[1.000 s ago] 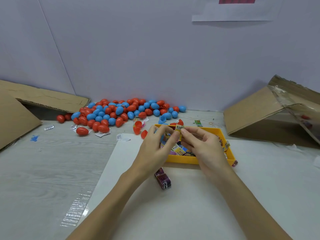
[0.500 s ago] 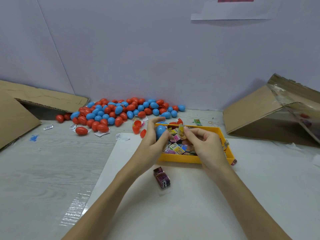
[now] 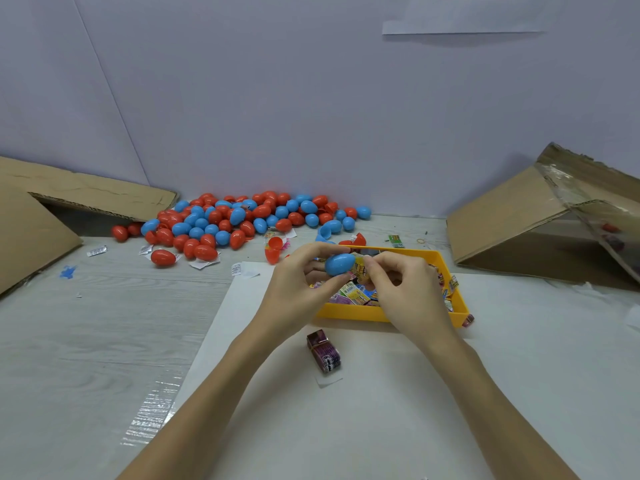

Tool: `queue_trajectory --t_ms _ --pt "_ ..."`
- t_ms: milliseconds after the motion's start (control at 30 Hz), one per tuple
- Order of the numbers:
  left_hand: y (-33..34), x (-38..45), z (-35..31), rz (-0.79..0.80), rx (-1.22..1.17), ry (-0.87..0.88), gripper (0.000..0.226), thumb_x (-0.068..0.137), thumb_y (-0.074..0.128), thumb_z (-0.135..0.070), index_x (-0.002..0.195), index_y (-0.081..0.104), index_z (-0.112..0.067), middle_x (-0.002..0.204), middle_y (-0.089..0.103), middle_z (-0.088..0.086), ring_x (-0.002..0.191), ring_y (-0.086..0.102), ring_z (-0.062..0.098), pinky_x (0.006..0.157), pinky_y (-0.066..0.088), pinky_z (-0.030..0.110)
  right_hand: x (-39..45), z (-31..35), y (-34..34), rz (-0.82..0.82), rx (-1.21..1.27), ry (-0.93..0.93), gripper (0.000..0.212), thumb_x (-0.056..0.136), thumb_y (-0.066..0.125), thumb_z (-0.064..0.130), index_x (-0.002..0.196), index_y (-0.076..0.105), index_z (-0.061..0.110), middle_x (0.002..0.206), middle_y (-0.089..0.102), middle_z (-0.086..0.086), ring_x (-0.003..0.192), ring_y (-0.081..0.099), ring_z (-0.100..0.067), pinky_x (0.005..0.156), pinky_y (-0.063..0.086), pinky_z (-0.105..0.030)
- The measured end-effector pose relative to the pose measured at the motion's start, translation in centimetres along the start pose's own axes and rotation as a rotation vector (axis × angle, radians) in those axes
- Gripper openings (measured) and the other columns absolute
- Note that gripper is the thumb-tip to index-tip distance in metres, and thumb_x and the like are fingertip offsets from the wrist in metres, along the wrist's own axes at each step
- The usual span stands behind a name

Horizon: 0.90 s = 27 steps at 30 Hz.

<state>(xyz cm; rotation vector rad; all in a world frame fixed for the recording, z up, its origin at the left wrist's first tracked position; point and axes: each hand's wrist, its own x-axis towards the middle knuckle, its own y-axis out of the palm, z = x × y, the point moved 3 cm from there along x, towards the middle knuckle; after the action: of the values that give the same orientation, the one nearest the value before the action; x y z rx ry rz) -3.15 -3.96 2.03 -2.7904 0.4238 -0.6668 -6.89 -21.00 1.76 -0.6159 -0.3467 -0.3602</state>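
My left hand (image 3: 298, 285) holds a blue egg (image 3: 339, 264), with my thumb and fingers curled round it. My right hand (image 3: 405, 289) pinches a little yellow packet (image 3: 360, 270) in its fingertips, and the packet touches the right end of the egg. I hold both of them up just above the back of the yellow tray (image 3: 349, 313). The tray is full of small packets (image 3: 353, 292) in many colours, and it sits on a white sheet (image 3: 346, 427) on the desk (image 3: 86, 341). A purple bundle (image 3: 323, 351) lies on the sheet, just in front of the tray and close to me. An open red egg (image 3: 273, 249) lies just past my left hand. Further back on the left, a big pile of red and blue eggs (image 3: 235, 220) lies by the wall. A tipped cardboard box (image 3: 512, 220) is far off on my right, and another piece of cardboard (image 3: 34, 216) is far off on my left
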Motion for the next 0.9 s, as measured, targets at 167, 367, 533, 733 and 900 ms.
queue_trajectory --t_ms 167,367,533,733,900 --pt "0.0 0.0 0.1 -0.009 -0.002 -0.007 0.035 0.093 0.073 -0.013 0.127 0.068 -0.021 0.119 0.070 0.001 0.104 0.070 0.014 0.089 0.058 0.025 0.0 0.2 -0.2 -0.009 -0.037 -0.020 0.030 0.104 0.057 0.033 0.086 0.073 0.015 0.073 0.069 0.004 0.077 0.063 -0.009 0.065 0.049 -0.029" --pt "0.0 0.1 0.2 -0.007 0.048 0.012 0.038 0.095 0.071 -0.011 0.131 0.067 -0.023 0.121 0.067 0.000 0.106 0.069 0.015 0.092 0.058 0.028 -0.1 0.1 0.0 -0.003 -0.115 -0.074 0.031 0.105 0.054 0.033 0.088 0.072 0.014 0.072 0.065 0.006 0.082 0.060 -0.007 0.066 0.048 -0.029" --pt "0.1 0.0 0.2 -0.002 0.046 0.029 0.035 0.099 0.065 -0.010 0.131 0.068 -0.021 0.120 0.064 -0.004 0.102 0.069 0.012 0.087 0.057 0.023 -0.2 0.2 0.2 -0.004 -0.129 -0.115 0.030 0.104 0.057 0.033 0.090 0.075 0.014 0.074 0.068 0.006 0.084 0.060 -0.007 0.066 0.047 -0.030" --pt "0.1 0.0 0.2 -0.024 -0.122 0.008 0.052 0.092 0.071 -0.001 0.140 0.057 -0.017 0.124 0.068 -0.001 0.117 0.066 0.012 0.099 0.055 0.027 -0.2 0.1 0.7 0.054 0.243 0.117 0.018 0.097 0.069 0.029 0.107 0.077 0.016 0.089 0.077 0.005 0.085 0.073 -0.010 0.069 0.060 -0.024" --pt "-0.5 0.2 0.6 -0.031 -0.241 -0.037 0.037 0.087 0.076 -0.001 0.121 0.066 -0.013 0.117 0.073 -0.005 0.113 0.069 0.011 0.097 0.057 0.028 -0.6 0.3 1.1 0.042 0.517 0.281 0.021 0.094 0.073 0.026 0.112 0.076 0.015 0.096 0.078 0.002 0.089 0.075 -0.010 0.066 0.058 -0.020"
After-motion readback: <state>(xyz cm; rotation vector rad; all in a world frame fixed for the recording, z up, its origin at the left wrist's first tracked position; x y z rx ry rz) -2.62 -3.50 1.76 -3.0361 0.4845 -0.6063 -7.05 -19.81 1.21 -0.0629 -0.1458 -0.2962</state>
